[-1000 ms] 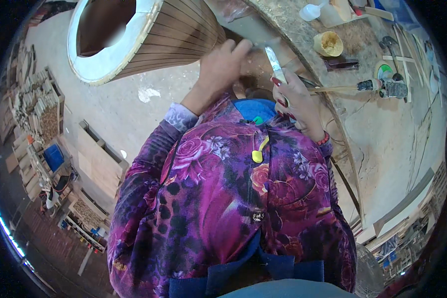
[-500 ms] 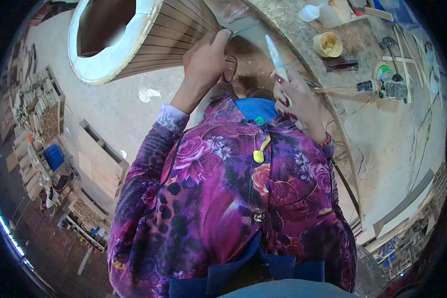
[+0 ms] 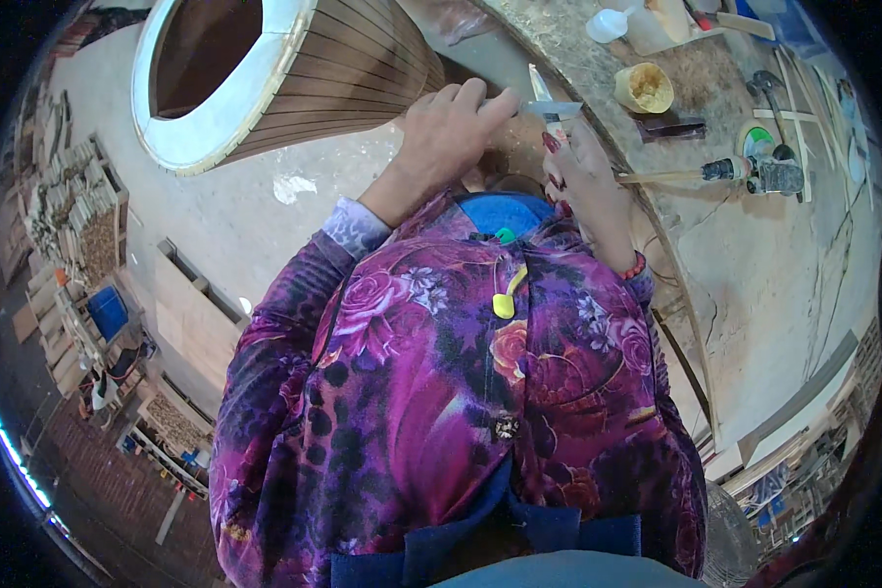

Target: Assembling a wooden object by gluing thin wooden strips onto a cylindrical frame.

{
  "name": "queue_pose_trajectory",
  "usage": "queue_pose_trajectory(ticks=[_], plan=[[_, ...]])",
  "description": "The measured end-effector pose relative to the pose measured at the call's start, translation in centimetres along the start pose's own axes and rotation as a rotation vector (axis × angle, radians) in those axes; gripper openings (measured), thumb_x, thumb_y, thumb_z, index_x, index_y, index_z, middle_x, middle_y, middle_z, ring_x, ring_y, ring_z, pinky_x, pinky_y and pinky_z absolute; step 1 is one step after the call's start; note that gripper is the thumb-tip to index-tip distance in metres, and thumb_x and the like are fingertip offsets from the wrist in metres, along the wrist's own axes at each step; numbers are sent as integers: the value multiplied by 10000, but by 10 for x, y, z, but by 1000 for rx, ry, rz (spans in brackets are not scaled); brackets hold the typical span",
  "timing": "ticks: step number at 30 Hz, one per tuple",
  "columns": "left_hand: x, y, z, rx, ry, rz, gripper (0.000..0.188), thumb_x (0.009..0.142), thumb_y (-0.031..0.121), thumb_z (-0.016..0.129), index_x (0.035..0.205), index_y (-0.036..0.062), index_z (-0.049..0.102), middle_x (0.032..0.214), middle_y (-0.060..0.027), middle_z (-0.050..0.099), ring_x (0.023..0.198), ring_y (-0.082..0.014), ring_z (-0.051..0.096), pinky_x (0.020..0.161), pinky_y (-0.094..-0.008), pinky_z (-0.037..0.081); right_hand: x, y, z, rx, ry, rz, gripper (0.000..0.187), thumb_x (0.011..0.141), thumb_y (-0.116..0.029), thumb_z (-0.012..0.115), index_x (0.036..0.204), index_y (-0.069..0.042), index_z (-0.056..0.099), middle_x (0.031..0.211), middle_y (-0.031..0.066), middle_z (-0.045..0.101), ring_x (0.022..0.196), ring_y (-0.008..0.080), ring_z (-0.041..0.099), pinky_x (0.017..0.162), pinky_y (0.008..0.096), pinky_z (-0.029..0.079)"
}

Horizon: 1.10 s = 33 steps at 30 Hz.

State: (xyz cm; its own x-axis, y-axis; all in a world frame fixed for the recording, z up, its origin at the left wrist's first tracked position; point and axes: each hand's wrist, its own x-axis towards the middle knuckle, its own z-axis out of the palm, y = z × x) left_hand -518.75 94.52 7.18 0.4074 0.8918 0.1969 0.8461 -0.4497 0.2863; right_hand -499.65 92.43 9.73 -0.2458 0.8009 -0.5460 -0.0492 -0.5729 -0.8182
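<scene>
My left hand [image 3: 453,129] is closed around a flat metal scraper blade [image 3: 559,108] that points right. The blade lies across the upper part of a narrow, white-smeared knife-like tool [image 3: 536,82], which my right hand [image 3: 586,186] grips upright. Most of both handles is hidden by my fingers. Left of my left hand is a flared brown body of dark-seamed wooden slats [image 3: 348,73]. A broad white rim [image 3: 181,132] surrounds its dark opening. My left wrist is close to its narrow end.
A worn workbench [image 3: 755,304] curves along the right. On it are a cup of yellowish paste [image 3: 647,88], a white plastic cup [image 3: 608,25], a dark block [image 3: 671,128], a power tool [image 3: 769,174] and thin wood strips. Stacked wood [image 3: 78,201] stands far left.
My left hand has come right and down from the slatted body's narrow end, bringing its blade against the right-hand tool. The right-hand tool now stands more upright.
</scene>
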Motion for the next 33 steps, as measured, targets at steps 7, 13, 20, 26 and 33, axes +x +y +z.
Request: queue_pose_trajectory(ticks=[7, 13, 20, 26, 33], plan=[[-6, -25, -13, 31, -126, -286, 316, 837, 259, 567, 1143, 205, 512, 917, -103, 590, 835, -317, 634, 627, -442, 501, -5, 5, 1, -14, -33, 18, 43, 943, -118, 426, 943, -84, 452, 682, -25, 412, 541, 37, 366, 454, 203, 314], [-12, -2, -2, -44, -142, -161, 373, 786, 201, 603, 1149, 204, 517, 924, -106, 600, 828, -329, 625, 643, -445, 501, -1, -3, 1, -31, -39, 81, 38, 938, -119, 434, 922, -85, 441, 682, -28, 394, 533, 37, 353, 451, 203, 308], [-4, -5, -27, -31, -29, -336, 259, 800, 128, 538, 1049, 193, 517, 785, -94, 542, 762, -312, 627, 590, -443, 501, -4, -6, 4, -13, -82, 56, 35, 925, -116, 438, 930, -82, 442, 680, -28, 392, 526, 38, 344, 441, 206, 286], [-8, -16, -13, -13, -70, -317, 284, 819, 123, 529, 1094, 192, 527, 829, -102, 557, 792, -307, 624, 606, -441, 496, -6, -13, 4, 78, -142, 96, 30, 927, -111, 429, 935, -83, 434, 678, -24, 392, 527, 37, 342, 439, 202, 284], [-12, 10, -25, -49, -133, -260, 284, 839, 123, 519, 1113, 198, 531, 885, -105, 583, 791, -326, 625, 625, -435, 503, -2, -4, -4, -67, -72, 29, 46, 940, -132, 429, 942, -87, 435, 670, -22, 395, 513, 37, 339, 438, 201, 281]])
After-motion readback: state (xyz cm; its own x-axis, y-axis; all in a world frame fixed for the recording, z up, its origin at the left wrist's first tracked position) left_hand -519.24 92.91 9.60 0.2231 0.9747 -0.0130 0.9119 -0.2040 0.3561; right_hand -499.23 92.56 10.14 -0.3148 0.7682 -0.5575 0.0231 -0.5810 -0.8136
